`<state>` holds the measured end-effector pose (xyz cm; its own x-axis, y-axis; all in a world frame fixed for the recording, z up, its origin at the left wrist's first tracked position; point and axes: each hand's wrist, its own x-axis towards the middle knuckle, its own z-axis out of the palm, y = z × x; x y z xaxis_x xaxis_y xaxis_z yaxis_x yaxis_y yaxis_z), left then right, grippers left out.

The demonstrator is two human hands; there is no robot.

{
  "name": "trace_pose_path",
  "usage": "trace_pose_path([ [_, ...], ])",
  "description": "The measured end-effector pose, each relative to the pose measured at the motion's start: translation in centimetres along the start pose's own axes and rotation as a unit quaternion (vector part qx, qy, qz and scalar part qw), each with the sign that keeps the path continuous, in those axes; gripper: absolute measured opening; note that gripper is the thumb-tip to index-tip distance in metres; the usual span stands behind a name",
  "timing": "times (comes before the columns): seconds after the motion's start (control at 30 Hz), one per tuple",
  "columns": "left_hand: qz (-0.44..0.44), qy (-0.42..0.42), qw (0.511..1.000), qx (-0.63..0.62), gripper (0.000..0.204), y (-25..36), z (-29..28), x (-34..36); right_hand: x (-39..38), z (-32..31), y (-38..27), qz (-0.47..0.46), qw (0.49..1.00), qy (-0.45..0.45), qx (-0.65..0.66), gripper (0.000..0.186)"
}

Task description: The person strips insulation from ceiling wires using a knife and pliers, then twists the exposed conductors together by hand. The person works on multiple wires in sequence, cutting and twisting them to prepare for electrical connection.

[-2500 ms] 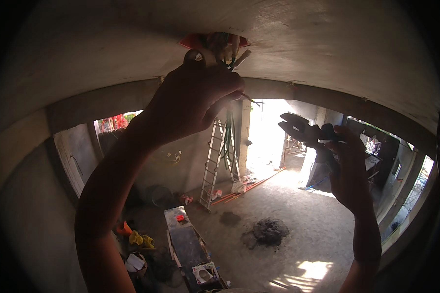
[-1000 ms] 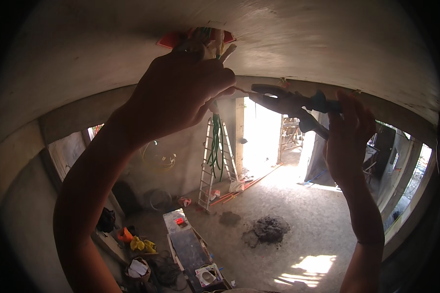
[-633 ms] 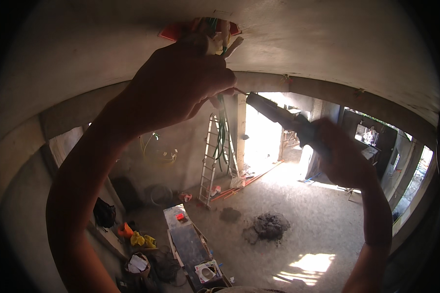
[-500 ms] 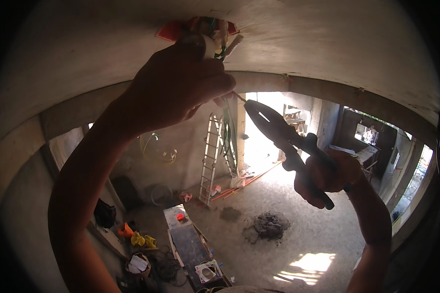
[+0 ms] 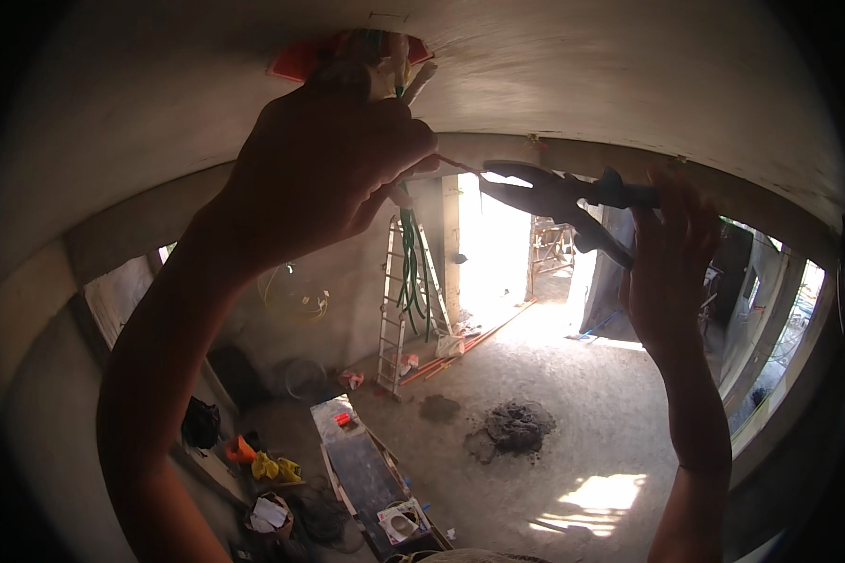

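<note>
Close under the ceiling, my left hand is closed, pinching a thin wire whose end sticks out to the right past the fingertips. My right hand grips the handles of a pair of dark pliers, held nearly level. The pliers' jaws are slightly parted at the wire's end; whether they touch it I cannot tell. Several green wires hang below my left hand. Behind that hand, a red-edged opening in the ceiling has wires and pale wrapped ends coming out.
A narrow plank platform stands below, bearing a small red item and a white box. Left of it lie yellow and orange things and an open bag. A ladder leans by the far wall near a bright doorway. A dark heap sits on the floor.
The pliers have swung from a steep slant to nearly level, and my right hand has risen with its fingers less curled. My left hand has shifted slightly left; the green wires show more.
</note>
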<state>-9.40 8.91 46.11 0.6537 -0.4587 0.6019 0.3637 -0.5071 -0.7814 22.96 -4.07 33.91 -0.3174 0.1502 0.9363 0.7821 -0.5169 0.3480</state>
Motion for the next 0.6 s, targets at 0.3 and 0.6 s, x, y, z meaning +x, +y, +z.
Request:
trace_pose_path([
  [0.3,-0.007,-0.006,1.0,-0.002,0.018,0.1,-0.3,0.0,1.0,-0.2,-0.2,0.001,0.999,0.046,0.002,0.035],
  [0.6,0.002,-0.058,0.998,-0.014,0.02,-0.4,-0.8,-0.3,1.7,-1.4,1.0,-0.084,0.941,-0.145,0.293,0.035],
])
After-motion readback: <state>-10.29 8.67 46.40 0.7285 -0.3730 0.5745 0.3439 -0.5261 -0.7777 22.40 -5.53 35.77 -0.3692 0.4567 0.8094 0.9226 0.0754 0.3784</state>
